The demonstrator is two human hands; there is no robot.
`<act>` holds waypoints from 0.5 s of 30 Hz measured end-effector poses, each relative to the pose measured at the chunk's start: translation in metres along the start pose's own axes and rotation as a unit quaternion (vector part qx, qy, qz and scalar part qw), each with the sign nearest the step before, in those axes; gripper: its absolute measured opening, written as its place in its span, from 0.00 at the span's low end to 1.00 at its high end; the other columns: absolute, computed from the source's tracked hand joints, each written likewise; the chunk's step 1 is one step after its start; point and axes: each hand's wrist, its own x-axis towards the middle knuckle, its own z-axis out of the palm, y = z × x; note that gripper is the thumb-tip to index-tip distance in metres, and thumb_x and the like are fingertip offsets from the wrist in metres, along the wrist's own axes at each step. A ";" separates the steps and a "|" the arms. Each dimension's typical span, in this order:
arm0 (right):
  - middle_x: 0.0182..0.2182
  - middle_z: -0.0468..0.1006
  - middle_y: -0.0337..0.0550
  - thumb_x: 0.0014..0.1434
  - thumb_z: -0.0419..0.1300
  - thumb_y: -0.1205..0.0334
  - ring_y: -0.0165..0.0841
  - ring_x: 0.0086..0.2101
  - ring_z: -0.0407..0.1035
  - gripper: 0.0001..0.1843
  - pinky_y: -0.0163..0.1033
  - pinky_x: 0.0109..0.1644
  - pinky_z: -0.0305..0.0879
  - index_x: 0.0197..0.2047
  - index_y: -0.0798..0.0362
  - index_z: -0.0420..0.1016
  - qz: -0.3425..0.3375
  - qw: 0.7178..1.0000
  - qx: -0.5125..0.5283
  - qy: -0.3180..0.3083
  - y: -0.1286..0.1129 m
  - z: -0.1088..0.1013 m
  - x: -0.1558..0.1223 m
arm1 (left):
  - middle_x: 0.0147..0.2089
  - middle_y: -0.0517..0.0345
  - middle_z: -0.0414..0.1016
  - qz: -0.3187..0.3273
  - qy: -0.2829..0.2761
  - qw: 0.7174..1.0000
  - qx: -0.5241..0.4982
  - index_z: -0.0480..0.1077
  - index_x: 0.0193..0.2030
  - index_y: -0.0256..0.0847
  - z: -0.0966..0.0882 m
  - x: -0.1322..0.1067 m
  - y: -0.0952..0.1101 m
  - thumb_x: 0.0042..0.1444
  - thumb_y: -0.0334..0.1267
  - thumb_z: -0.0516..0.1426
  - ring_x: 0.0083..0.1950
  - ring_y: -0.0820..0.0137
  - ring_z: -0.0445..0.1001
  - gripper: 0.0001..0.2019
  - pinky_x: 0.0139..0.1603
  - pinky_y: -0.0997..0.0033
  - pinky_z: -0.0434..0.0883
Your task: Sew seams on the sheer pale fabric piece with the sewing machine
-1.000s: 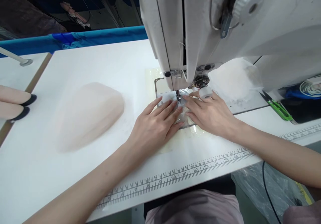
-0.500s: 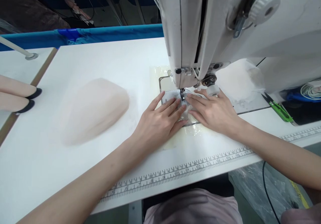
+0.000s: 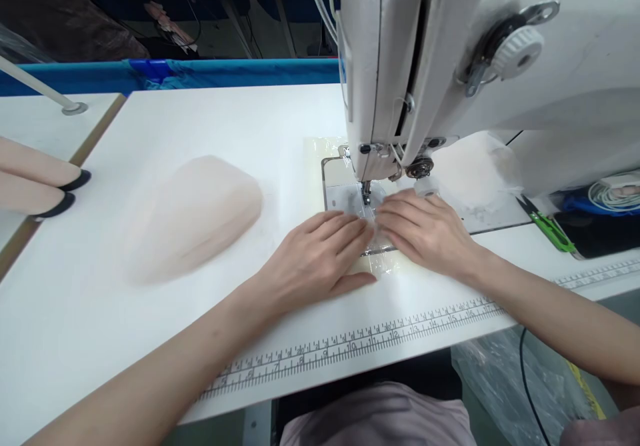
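My left hand (image 3: 320,253) lies palm down in front of the sewing machine's presser foot (image 3: 367,193), fingers stretched out together and thumb apart. Opposite it, my right hand (image 3: 425,233) rests flat with fingers extended, the two sets of fingertips nearly meeting. Beneath and between them is the metal needle plate (image 3: 340,194), with clear, shiny film (image 3: 383,261) around its front edge. Whether thin cloth lies under my fingers, I cannot tell. A sheer, pale beige cloth piece (image 3: 200,216) is spread on the white table to the left.
The sewing machine's head (image 3: 390,66) rises over the plate. More pale sheer cloth (image 3: 475,169) lies under its arm. Green-handled thread snips (image 3: 550,229) sit at right. A printed ruler (image 3: 350,347) runs along the front edge. Two beige rolls with black ends (image 3: 35,189) are at far left.
Both hands have slid back toward me, away from the presser foot, and my left fingers have drawn closer together. The whole view has shifted slightly.
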 end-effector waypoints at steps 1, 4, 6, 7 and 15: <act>0.40 0.82 0.42 0.65 0.53 0.68 0.34 0.41 0.73 0.10 0.40 0.44 0.67 0.40 0.55 0.77 -0.006 1.000 0.025 -0.001 0.000 -0.002 0.000 | 0.49 0.44 0.79 0.014 0.004 1.000 0.002 0.72 0.49 0.31 -0.001 -0.001 0.000 0.63 0.42 0.56 0.49 0.59 0.78 0.15 0.51 0.59 0.76; 0.37 0.81 0.45 0.64 0.57 0.55 0.36 0.38 0.73 0.13 0.41 0.41 0.68 0.41 0.57 0.76 -0.007 0.994 0.107 -0.021 0.003 -0.010 -0.001 | 0.47 0.47 0.80 -0.001 0.008 1.000 -0.002 0.72 0.45 0.33 -0.001 -0.002 0.002 0.64 0.28 0.52 0.48 0.62 0.79 0.09 0.47 0.63 0.77; 0.41 0.80 0.50 0.59 0.59 0.41 0.40 0.41 0.73 0.28 0.46 0.43 0.68 0.46 0.59 0.75 -0.009 0.989 0.138 -0.043 0.005 -0.013 -0.001 | 0.46 0.49 0.80 -0.053 0.009 0.998 -0.028 0.71 0.46 0.34 0.000 -0.002 0.003 0.65 0.27 0.50 0.46 0.64 0.79 0.10 0.43 0.65 0.77; 0.42 0.79 0.52 0.57 0.59 0.38 0.42 0.43 0.72 0.32 0.47 0.45 0.68 0.49 0.60 0.74 -0.010 0.989 0.135 -0.052 0.005 -0.014 -0.001 | 0.46 0.50 0.80 -0.078 0.012 0.996 -0.041 0.71 0.46 0.34 0.001 -0.002 0.004 0.65 0.28 0.50 0.45 0.66 0.80 0.09 0.41 0.66 0.77; 0.39 0.83 0.36 0.63 0.56 0.72 0.32 0.42 0.74 0.10 0.42 0.52 0.68 0.37 0.52 0.78 -0.070 0.997 0.000 0.030 -0.001 -0.007 -0.001 | 0.57 0.41 0.74 -0.071 -0.010 0.997 -0.008 0.68 0.57 0.31 0.003 0.000 0.009 0.62 0.35 0.55 0.52 0.56 0.76 0.18 0.44 0.57 0.77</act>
